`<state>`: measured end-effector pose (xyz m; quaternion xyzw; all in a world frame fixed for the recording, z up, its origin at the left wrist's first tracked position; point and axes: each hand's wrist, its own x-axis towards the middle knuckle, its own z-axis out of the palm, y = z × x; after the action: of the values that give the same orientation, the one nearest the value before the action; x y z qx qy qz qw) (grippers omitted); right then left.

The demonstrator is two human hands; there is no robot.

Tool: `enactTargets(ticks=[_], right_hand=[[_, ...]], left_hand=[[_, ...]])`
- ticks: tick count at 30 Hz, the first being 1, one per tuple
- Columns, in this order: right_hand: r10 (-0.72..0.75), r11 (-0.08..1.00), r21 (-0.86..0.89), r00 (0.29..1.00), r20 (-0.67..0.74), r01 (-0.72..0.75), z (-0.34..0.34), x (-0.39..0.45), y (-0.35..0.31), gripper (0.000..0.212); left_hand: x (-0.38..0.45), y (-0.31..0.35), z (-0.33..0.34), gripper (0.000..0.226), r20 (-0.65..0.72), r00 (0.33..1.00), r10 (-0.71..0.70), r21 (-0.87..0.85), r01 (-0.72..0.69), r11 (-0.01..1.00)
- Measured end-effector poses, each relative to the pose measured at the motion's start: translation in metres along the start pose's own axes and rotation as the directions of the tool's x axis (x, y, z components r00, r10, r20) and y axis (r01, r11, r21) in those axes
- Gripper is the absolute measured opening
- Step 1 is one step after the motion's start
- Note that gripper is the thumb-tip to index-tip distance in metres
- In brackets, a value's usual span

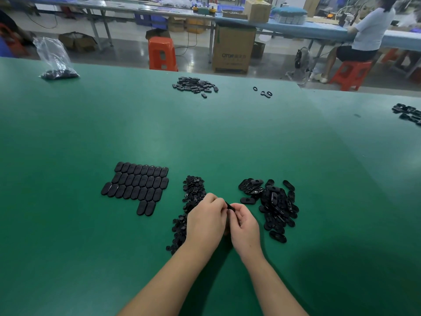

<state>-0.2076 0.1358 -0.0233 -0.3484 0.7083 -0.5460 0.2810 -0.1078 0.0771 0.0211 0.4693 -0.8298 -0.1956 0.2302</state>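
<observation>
My left hand (205, 221) and my right hand (245, 226) meet over the green table (205, 137), fingers curled round one small black oval part (229, 206) held between them. A strip of small black pieces (192, 195) runs under and beyond my left hand. A loose heap of black oval shells (273, 206) lies just right of my right hand. To the left, black oval parts lie side by side in neat rows (139, 187).
Far across the table lie another heap of black parts (194, 85), a few black rings (264, 92) and a clear bag of parts (55, 62). More parts (409, 114) sit at the right edge. A person sits at a bench behind, near orange stools and a cardboard box.
</observation>
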Motion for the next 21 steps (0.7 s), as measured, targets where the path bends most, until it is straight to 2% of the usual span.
enactTargets(ticks=[3,6,12,21], right_hand=[[-0.028,0.999,-0.032,1.0,0.008,0.029,0.001,0.0,0.001,0.022],[-0.028,0.999,-0.037,0.999,0.028,0.029,0.0,0.0,0.003,0.019],[-0.019,0.999,-0.041,0.999,0.05,0.021,0.001,0.0,0.003,0.016],[-0.015,0.996,-0.082,0.999,0.041,0.018,0.001,0.002,0.006,0.014]], left_hand=[[0.003,-0.002,-0.001,0.012,-0.014,0.999,-0.04,-0.047,0.039,0.998],[0.01,-0.007,-0.002,0.022,0.066,0.996,-0.061,-0.087,0.066,0.994],[0.019,-0.019,-0.006,0.007,0.174,0.976,-0.129,-0.228,0.168,0.959],[0.016,-0.02,-0.003,0.013,0.162,0.986,-0.035,-0.197,0.067,0.978]])
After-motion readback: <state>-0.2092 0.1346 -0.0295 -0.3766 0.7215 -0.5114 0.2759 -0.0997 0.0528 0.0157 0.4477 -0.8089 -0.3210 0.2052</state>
